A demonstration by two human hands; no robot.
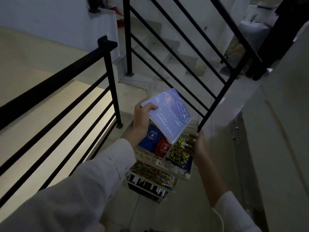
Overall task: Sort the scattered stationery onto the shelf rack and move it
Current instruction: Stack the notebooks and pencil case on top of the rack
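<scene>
Notebook [168, 113] tilting, shelf rack [187, 175] lying at its six o'clock — left hand [142, 118] gripping its corner, right hand [198, 148] slack-fingered, empty.

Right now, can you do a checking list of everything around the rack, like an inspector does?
Surface: pale tiled floor on a stair landing, in dim light.
Job's things: rack stands on the floor; blue notebook, red notebook and speckled yellow notebook in its top tray; coloured pencils on the tier below; lowest tier too dark to tell. Purple notebook held above the top tray.
Clutter: nothing seen.
Hands: left hand grips the purple notebook by its edge; right hand open, blurred, beside the rack's right side, holding nothing.
Cables: white cable by the right sleeve.
Surroundings: black railing on the left and ahead; white stairs beyond.
</scene>
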